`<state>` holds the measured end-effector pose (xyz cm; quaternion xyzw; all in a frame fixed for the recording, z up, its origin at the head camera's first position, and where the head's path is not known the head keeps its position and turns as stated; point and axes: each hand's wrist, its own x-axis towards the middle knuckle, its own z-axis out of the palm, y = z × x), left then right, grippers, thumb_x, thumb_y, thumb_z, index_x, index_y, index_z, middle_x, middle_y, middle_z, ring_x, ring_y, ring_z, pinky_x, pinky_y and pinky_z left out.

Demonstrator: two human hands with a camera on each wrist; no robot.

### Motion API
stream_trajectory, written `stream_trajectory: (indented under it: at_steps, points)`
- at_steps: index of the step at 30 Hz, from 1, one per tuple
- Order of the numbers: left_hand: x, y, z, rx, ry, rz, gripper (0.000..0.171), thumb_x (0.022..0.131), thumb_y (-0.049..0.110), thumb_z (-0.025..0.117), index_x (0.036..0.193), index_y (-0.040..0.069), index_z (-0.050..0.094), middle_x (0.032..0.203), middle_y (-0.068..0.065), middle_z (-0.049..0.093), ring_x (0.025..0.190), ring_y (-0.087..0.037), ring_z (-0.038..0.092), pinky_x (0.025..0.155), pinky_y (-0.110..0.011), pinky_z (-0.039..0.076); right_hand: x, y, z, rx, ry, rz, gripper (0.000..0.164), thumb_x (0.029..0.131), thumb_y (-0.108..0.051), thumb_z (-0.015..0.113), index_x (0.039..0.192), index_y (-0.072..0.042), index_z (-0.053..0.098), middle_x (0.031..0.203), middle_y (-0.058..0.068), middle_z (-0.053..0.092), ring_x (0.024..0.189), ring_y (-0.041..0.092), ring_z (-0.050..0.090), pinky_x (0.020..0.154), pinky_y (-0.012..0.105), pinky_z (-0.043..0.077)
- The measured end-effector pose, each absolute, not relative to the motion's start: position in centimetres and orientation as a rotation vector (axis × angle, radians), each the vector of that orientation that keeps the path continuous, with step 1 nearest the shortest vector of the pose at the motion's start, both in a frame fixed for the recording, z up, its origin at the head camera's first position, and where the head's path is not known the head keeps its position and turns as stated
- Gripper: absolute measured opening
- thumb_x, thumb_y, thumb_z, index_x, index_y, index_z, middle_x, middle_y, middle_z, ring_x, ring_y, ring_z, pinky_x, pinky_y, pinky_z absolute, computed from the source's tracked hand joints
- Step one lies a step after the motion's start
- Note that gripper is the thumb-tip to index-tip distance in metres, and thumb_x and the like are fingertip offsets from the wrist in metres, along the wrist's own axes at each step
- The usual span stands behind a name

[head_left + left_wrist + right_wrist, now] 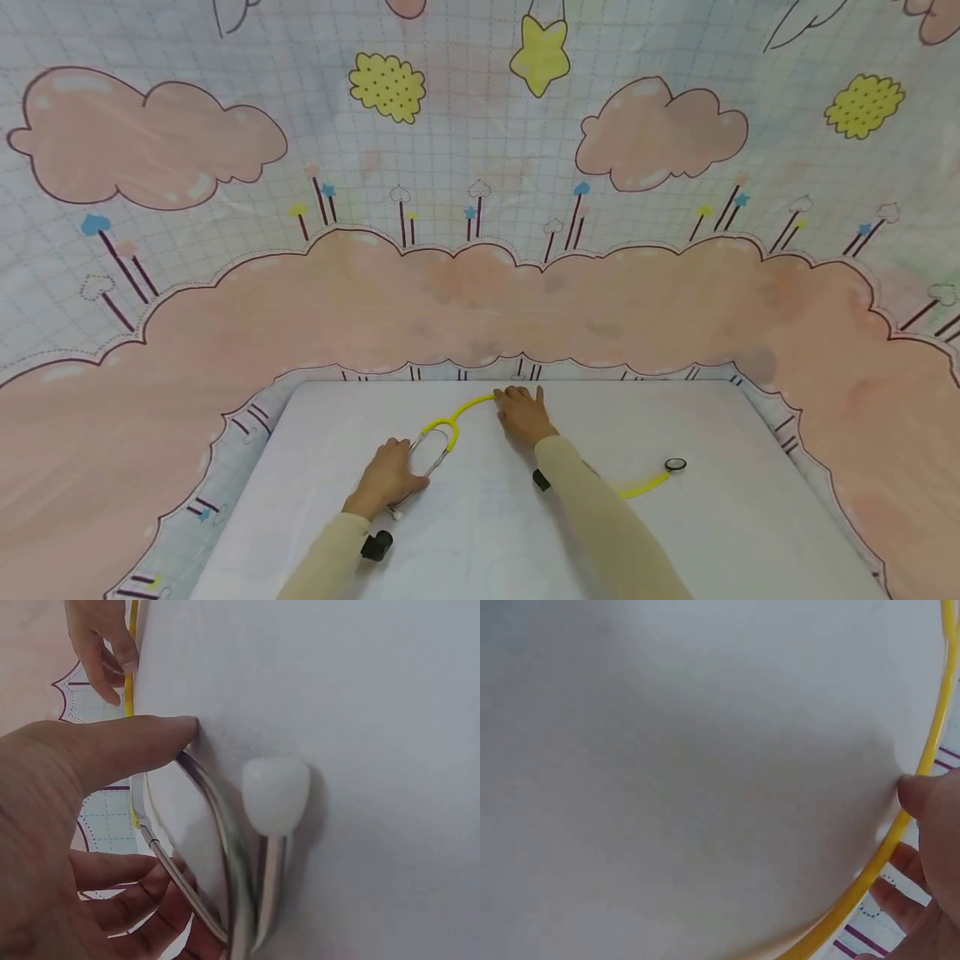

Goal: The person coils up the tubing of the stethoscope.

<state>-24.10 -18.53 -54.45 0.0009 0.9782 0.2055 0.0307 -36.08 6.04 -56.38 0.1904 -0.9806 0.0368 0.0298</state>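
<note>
A stethoscope with yellow tubing [472, 404] lies across the white table. Its metal ear tubes [236, 855] are under my left hand [386, 477], which grips them with the thumb on one tube and the fingers at the other. A white ear tip [275, 793] sticks out close to the left palm. Near the table's far edge, my right hand [527, 418] holds the yellow tube [933, 742] between thumb and fingers. The round chest piece [676, 464] rests to the right, and my right forearm hides part of the tube leading to it.
The white table [465, 550] has its far edge just beyond my right hand. Behind and around it hangs a cloth [480, 308] printed with pink clouds and stars. Dark wrist devices [377, 546] sit by both cuffs.
</note>
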Motion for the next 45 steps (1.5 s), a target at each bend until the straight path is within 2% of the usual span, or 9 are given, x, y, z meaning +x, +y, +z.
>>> stream_trajectory:
  at_steps: [6, 11, 16, 20, 27, 32, 37, 41, 45]
  points:
    - [-24.4, -18.8, -55.1, 0.015, 3.004, 0.646, 0.074, 0.063, 0.021, 0.079, 0.125, -0.006, 0.049, 0.109, -0.017, 0.056, 0.090, -0.025, 0.056, 0.082, -0.042, 0.048, -35.8, 6.1, -56.7, 0.555, -2.952, 0.261, 0.026, 0.093, -0.023, 0.054, 0.119, -0.018, 0.057, 0.109, 0.005, 0.058, 0.105, 0.026, 0.054, 0.092, 0.054, 0.039]
    - [-24.5, -18.9, -55.3, 0.075, 3.004, 0.645, 0.075, 0.063, 0.014, 0.073, 0.130, -0.002, 0.045, 0.115, -0.016, 0.055, 0.085, -0.024, 0.057, 0.077, -0.041, 0.050, -35.6, 6.5, -57.0, 0.496, -2.906, 0.282, 0.015, 0.092, -0.019, 0.056, 0.106, -0.016, 0.061, 0.097, 0.003, 0.062, 0.091, 0.023, 0.059, 0.078, 0.044, 0.043]
    - [-24.5, -18.9, -55.7, 0.080, 2.972, 0.784, 0.062, 0.068, 0.010, 0.072, 0.125, -0.001, 0.049, 0.092, -0.005, 0.060, 0.078, -0.018, 0.054, 0.068, -0.033, 0.047, -35.3, 6.9, -56.2, 0.480, -2.869, 0.353, 0.013, 0.092, -0.017, 0.055, 0.104, -0.013, 0.060, 0.092, 0.004, 0.064, 0.082, 0.023, 0.063, 0.069, 0.040, 0.047]
    - [-24.6, -18.9, -56.0, 0.052, 2.996, 0.856, 0.057, 0.075, 0.020, 0.074, 0.124, 0.002, 0.051, 0.078, 0.002, 0.056, 0.068, -0.012, 0.049, 0.060, -0.026, 0.040, -34.8, 7.1, -55.1, 0.451, -2.859, 0.460, 0.013, 0.093, -0.017, 0.054, 0.105, -0.013, 0.060, 0.092, 0.004, 0.067, 0.077, 0.025, 0.064, 0.064, 0.039, 0.049]
    - [-24.5, -18.7, -55.6, 0.091, 3.088, 0.978, 0.070, 0.075, 0.046, 0.073, 0.130, 0.008, 0.051, 0.074, 0.003, 0.052, 0.063, -0.009, 0.043, 0.059, -0.023, 0.034, -34.2, 8.0, -53.9, 0.363, -2.816, 0.599, 0.017, 0.094, -0.019, 0.054, 0.109, -0.015, 0.061, 0.097, 0.003, 0.069, 0.083, 0.025, 0.066, 0.070, 0.040, 0.051]
    - [-24.1, -17.9, -54.8, 0.161, 3.108, 1.034, 0.070, 0.078, 0.052, 0.067, 0.132, 0.012, 0.049, 0.079, 0.004, 0.052, 0.068, -0.009, 0.043, 0.060, -0.022, 0.034, -33.7, 8.9, -53.0, 0.298, -2.812, 0.674, 0.019, 0.095, -0.020, 0.052, 0.111, -0.015, 0.060, 0.101, 0.004, 0.069, 0.083, 0.021, 0.065, 0.073, 0.038, 0.051]
    - [-23.9, -17.0, -54.7, 0.238, 3.175, 1.048, 0.060, 0.083, 0.048, 0.065, 0.130, 0.012, 0.051, 0.083, 0.006, 0.053, 0.066, -0.008, 0.041, 0.056, -0.020, 0.032, -33.1, 9.7, -52.1, 0.268, -2.806, 0.715, 0.020, 0.095, -0.020, 0.052, 0.112, -0.013, 0.060, 0.099, 0.005, 0.070, 0.073, 0.016, 0.061, 0.065, 0.033, 0.049]
    - [-23.6, -16.5, -54.4, 0.298, 3.239, 1.079, 0.059, 0.084, 0.043, 0.066, 0.129, 0.008, 0.052, 0.084, 0.006, 0.054, 0.067, -0.008, 0.042, 0.057, -0.020, 0.033, -32.6, 10.3, -51.8, 0.281, -2.765, 0.764, 0.021, 0.095, -0.020, 0.052, 0.112, -0.012, 0.061, 0.079, 0.003, 0.067, 0.056, 0.011, 0.050, 0.051, 0.026, 0.040]
    - [-23.5, -16.2, -54.0, 0.311, 3.288, 1.136, 0.060, 0.084, 0.039, 0.067, 0.130, 0.004, 0.051, 0.085, 0.004, 0.056, 0.061, -0.006, 0.039, 0.054, -0.019, 0.033, -32.0, 10.8, -51.4, 0.297, -2.726, 0.833, 0.022, 0.094, -0.021, 0.053, 0.112, -0.012, 0.062, 0.056, -0.002, 0.052, 0.044, 0.008, 0.038, 0.041, 0.022, 0.029]
